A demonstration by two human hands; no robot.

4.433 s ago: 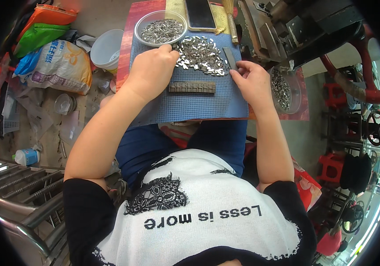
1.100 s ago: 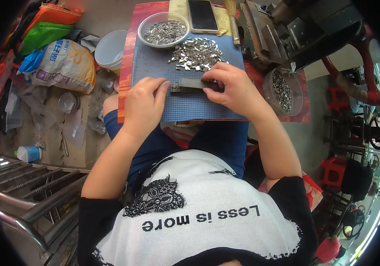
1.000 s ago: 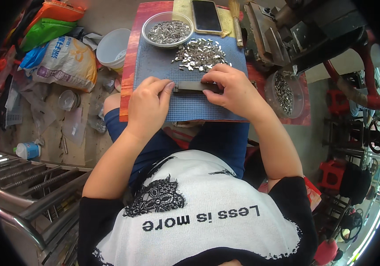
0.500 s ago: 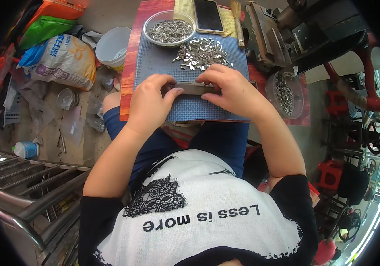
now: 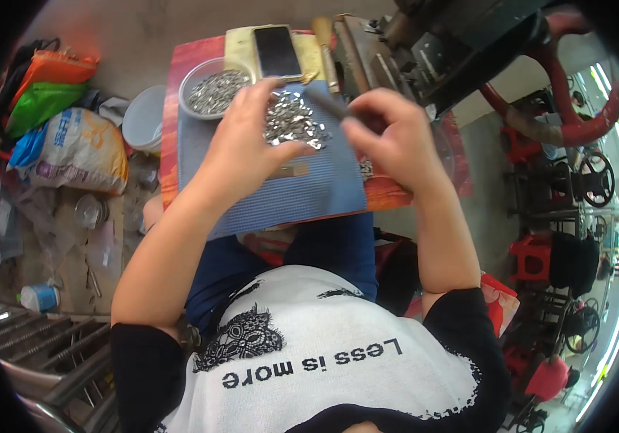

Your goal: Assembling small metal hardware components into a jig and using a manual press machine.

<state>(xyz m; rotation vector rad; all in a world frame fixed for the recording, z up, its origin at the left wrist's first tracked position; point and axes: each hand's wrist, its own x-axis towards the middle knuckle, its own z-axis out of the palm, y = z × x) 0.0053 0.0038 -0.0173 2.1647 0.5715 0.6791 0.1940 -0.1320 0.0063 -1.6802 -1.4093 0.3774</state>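
Observation:
My right hand (image 5: 400, 137) grips a dark flat bar (image 5: 329, 105) between thumb and fingers, raised at the right of the pile and blurred by motion. My left hand (image 5: 241, 148) is open at the left of a heap of small shiny metal pieces (image 5: 296, 123), fingers and thumb apart; its fingertips lie at the heap's far edge. Just below the left thumb a small flat brownish block (image 5: 293, 170) rests on the blue ribbed mat (image 5: 266, 206), partly hidden by that thumb. A clear round bowl (image 5: 187, 108) full of similar metal pieces stands behind the left hand.
A phone (image 5: 277, 52) lies on a yellow cloth (image 5: 239, 45) at the back, beside a brush (image 5: 325, 54). A dark machine (image 5: 461, 61) with a red handwheel (image 5: 556, 79) stands at the right. A white bucket (image 5: 143, 119) and a sack (image 5: 93, 151) are left of the table.
Both hands were together on a dark bar at the mat's front. My right hand has lifted a bar away rightward; my left has let go and moved toward the heap. The view has shifted.

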